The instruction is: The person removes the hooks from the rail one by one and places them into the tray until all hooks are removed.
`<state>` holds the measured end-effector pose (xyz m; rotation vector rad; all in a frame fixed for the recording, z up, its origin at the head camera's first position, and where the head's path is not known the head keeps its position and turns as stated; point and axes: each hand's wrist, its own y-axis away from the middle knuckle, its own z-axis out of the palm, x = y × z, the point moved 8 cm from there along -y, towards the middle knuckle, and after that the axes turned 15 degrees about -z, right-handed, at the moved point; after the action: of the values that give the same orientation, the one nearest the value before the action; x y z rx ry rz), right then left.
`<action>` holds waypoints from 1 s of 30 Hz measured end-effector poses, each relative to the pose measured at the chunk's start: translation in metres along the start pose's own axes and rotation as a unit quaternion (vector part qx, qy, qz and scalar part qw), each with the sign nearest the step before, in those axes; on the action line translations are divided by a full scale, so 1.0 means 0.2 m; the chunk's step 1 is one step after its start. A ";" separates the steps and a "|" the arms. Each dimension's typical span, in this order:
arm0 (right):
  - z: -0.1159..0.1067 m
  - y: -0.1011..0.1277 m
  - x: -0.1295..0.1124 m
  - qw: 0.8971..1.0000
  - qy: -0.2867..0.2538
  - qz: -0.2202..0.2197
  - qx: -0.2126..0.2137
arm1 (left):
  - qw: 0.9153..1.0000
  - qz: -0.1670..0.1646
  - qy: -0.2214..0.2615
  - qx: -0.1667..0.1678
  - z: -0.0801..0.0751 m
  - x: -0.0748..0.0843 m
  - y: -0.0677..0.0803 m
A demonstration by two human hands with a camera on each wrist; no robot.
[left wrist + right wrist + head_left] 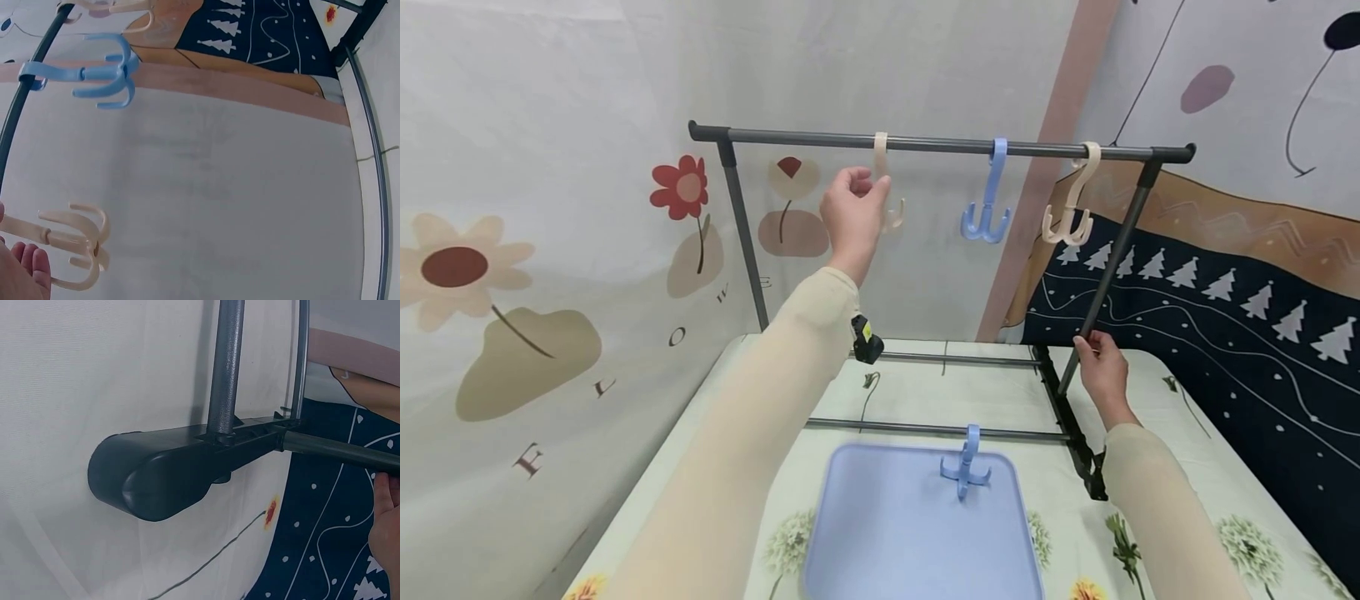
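Left hand [852, 208] grip clamps cream hook [891, 212] on rail [940, 146] | right hand [1101, 367] grips upright [1108, 267]

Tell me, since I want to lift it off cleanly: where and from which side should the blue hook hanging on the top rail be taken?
Probably by the straight stem of the blue hook, between the loop over the top rail and the prongs. Come from the front, pinching the stem sideways: the prongs curl outward below and could catch fingers, while the stem hangs upright and bare. The cream hooks on either side hang apart from it, leaving room.
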<state>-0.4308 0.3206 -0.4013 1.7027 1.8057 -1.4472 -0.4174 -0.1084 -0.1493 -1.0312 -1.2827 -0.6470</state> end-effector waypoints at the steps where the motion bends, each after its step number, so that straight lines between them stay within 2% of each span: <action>1: 0.00 0.00 0.00 1.000 0.000 0.001 0.000 | 1.000 -0.002 -0.002 0.004 0.00 0.00 -0.01; 7: 0.00 0.00 0.00 1.000 0.001 0.007 0.001 | 0.999 -0.003 -0.023 0.022 0.01 0.01 -0.05; 13: -0.01 0.00 0.01 1.000 0.000 0.007 0.004 | 0.998 -0.015 -0.050 0.027 0.04 -0.01 -0.07; 19: -0.01 0.00 0.01 1.000 -0.001 0.003 0.004 | 0.994 -0.016 -0.100 0.045 0.07 -0.01 -0.08; 25: 0.00 -0.01 0.01 1.000 0.000 -0.003 0.006 | 0.990 -0.018 -0.122 0.068 0.08 -0.01 -0.09; 30: 0.00 -0.01 0.02 1.000 0.003 -0.001 0.004 | 0.987 -0.008 -0.139 0.079 0.08 0.00 -0.10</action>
<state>-0.4334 0.3228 -0.4026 1.7115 1.8079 -1.4543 -0.4420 -0.1024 -0.1453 -1.0053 -1.5604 -0.4153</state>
